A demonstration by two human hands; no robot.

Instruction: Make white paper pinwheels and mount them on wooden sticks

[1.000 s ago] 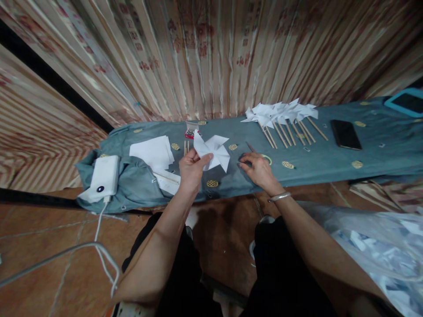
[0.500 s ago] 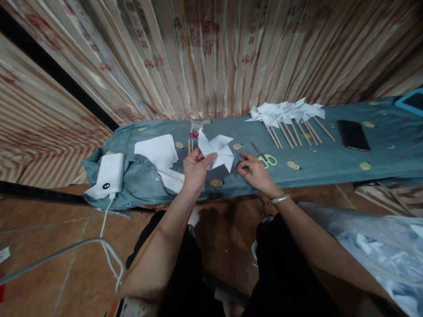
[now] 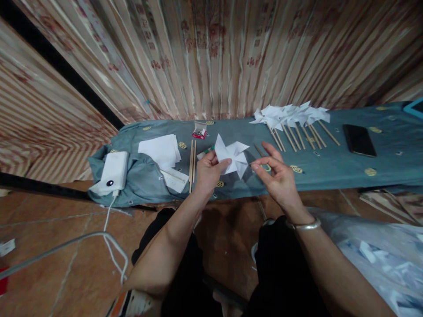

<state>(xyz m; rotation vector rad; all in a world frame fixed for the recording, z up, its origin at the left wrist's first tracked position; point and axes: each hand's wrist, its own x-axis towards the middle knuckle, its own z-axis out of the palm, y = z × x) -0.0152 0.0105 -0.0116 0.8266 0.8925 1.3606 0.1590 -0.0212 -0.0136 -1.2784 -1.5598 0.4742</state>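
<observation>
My left hand (image 3: 209,172) grips a white paper pinwheel (image 3: 234,154) at its lower left, thumb on top of the folded blades. Just right of the pinwheel, my right hand (image 3: 279,178) has thumb and index finger pinched, with a tiny dark item at the tips, too small to name; its other fingers are raised. Scissors (image 3: 259,150) lie partly hidden behind this hand. Left of the pinwheel are thin wooden sticks (image 3: 192,160) and a small open red box (image 3: 199,133) of shiny metal pieces. A green-and-white item (image 3: 200,155) is mostly covered by my left hand.
Finished pinwheels on sticks (image 3: 291,118) lie overlapping at the back right, beside a black phone (image 3: 359,140). White paper sheets (image 3: 158,149) and a cabled white power bank (image 3: 114,171) sit on the left of the teal cloth (image 3: 333,171). A plastic bag (image 3: 380,259) stands lower right.
My right hand has lifted off the cloth near the scissors and turned, fingertips pinched close to the pinwheel. My left hand has moved right with the pinwheel, uncovering the sticks.
</observation>
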